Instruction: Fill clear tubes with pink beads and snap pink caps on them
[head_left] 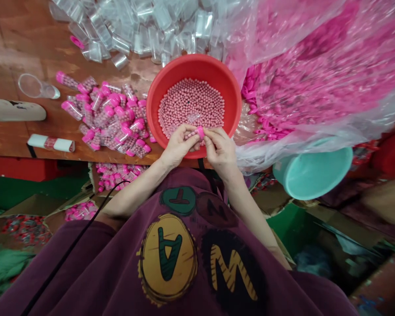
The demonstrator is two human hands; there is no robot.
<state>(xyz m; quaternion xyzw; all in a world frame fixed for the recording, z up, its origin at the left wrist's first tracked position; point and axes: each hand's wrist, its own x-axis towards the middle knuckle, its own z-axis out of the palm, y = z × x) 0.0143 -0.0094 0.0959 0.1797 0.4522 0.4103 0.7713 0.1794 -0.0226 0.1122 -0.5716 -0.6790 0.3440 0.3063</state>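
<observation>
Over the near rim of a red bowl [154, 118], my left hand [178, 145] pinches a small clear tube of pink beads [191, 134]. A bright pink cap [200, 131] sits at the tube's right end, and the fingers of my right hand [221, 151] are closed on it. Whether the cap is fully seated cannot be made out. Loose pink beads [191, 101] fill the bottom of the bowl. Among them, just beyond my fingers, lies a small clear plastic piece [194, 118].
Capped bead tubes [112, 114] are heaped left of the bowl, and clear empty tubes [145, 30] behind it. A plastic bag of pink caps [316, 92] spreads at right, above a turquoise basin [319, 173]. A clear scoop [36, 86] lies far left.
</observation>
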